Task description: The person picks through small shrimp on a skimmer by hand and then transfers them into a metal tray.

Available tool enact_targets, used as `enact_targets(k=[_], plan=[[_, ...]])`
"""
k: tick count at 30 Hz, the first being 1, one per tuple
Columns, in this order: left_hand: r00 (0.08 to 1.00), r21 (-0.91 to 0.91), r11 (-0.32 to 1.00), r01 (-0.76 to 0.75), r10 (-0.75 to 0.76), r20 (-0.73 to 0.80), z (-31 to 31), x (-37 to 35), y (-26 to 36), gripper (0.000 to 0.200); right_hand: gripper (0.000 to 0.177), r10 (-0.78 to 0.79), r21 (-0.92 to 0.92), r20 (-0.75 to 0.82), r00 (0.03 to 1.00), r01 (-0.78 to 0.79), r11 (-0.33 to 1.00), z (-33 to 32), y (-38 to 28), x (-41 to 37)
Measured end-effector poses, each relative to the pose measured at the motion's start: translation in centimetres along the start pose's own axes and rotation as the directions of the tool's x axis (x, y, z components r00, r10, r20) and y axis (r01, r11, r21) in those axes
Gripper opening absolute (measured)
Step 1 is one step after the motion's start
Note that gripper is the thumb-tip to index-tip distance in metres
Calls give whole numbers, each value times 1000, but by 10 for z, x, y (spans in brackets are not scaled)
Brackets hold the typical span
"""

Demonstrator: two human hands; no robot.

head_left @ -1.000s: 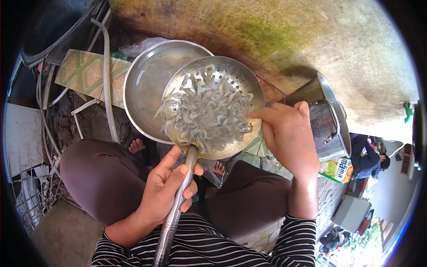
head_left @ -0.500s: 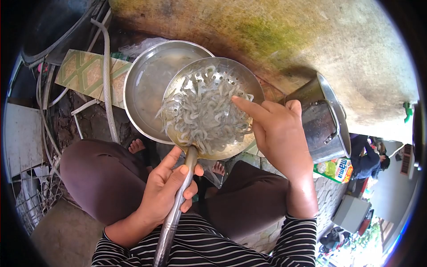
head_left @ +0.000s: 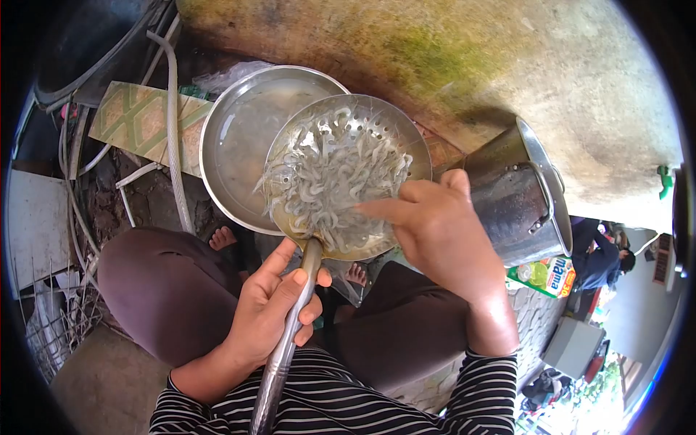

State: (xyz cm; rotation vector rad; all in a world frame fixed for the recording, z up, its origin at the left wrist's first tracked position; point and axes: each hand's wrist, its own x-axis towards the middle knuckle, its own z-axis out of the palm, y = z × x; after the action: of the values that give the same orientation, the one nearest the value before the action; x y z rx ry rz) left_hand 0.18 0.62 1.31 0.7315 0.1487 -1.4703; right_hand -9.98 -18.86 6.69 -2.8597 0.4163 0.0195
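Observation:
My left hand (head_left: 279,301) is wrapped round the metal handle of a wide skimmer (head_left: 406,138), its bowl pierced with round holes. A heap of small grey raw shrimp (head_left: 333,170) fills the middle of the bowl. Over the bowl's right side, my right hand (head_left: 442,232) stretches its index finger onto the lower part of the heap; its other fingers are partly hidden, and no held object shows. Behind the skimmer stands a round metal basin (head_left: 243,134) of cloudy water, partly covered by the bowl.
A tall metal pot (head_left: 511,196) with a side handle sits at the right, by a stained wall (head_left: 464,58). Near it lies a green printed packet (head_left: 547,277). A pale hose (head_left: 175,138) and a patterned tile (head_left: 141,119) are at left. Another person (head_left: 598,254) is far right.
My right hand has moved down and slightly left, its index finger going from the heap's upper right to its lower part. The left hand and skimmer stay almost still.

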Motion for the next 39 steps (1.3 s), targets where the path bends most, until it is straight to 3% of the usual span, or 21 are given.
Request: enact_targets(k=[3, 5, 9, 12, 15, 18, 21, 23, 27, 29, 33, 35, 36, 38, 39], plan=[[1000, 0, 1000, 4, -4, -6, 0, 0, -1, 48, 30, -18, 42, 14, 1000, 18, 999, 9, -1, 1], [1000, -3, 1000, 2, -2, -12, 0, 0, -1, 48, 32, 69, -135, -89, 994, -81, 988, 12, -1, 3], [1000, -4, 1000, 1, -2, -11, 1, 0, 0, 48, 32, 96, -132, -88, 991, -107, 985, 1, 3, 3], [1000, 1, 1000, 0, 0, -9, 0, 0, 0, 48, 31, 4, -37, 28, 1000, -3, 999, -1, 4, -1], [1000, 1, 1000, 1, -1, -12, 0, 0, 0, 47, 29, 41, -60, -6, 999, -41, 997, 4, 3, 0], [1000, -2, 1000, 0, 0, -18, 0, -1, -1, 47, 27, 73, -163, -148, 986, -97, 982, 5, 5, 2], [1000, -3, 1000, 1, -1, -22, 0, 0, 0, 47, 27, 78, -141, -95, 992, -91, 986, 0, 2, 0], [1000, -3, 1000, 6, -6, -22, 0, 0, -1, 48, 29, -20, -6, 59, 998, 20, 1000, 0, 1, -1], [1000, -1, 1000, 6, -6, -20, 0, 1, -1, 48, 29, 7, -32, -3, 1000, -7, 999, 8, 0, 0], [1000, 0, 1000, 3, -3, -19, 1, 1, -1, 48, 29, 81, -146, -78, 994, -92, 985, 7, 1, 3], [1000, -4, 1000, 1, -2, -24, 1, 0, 0, 48, 30, 53, -59, -45, 998, -56, 997, -4, 4, -1], [1000, -11, 1000, 1, -1, -20, 0, 0, 0, 48, 33, 23, -5, 179, 984, -22, 1000, -8, 3, -2], [1000, -13, 1000, -1, 0, -19, -1, 0, -1, 48, 33, 23, -5, 179, 984, -23, 1000, -4, 4, -3], [1000, -14, 1000, -1, 1, -19, -1, 0, -1, 48, 28, 42, -77, 9, 999, -41, 996, 7, 7, -3], [1000, -12, 1000, 2, -2, -17, 0, 0, -1, 48, 28, 42, -77, 8, 999, -41, 996, 6, 7, -2]])
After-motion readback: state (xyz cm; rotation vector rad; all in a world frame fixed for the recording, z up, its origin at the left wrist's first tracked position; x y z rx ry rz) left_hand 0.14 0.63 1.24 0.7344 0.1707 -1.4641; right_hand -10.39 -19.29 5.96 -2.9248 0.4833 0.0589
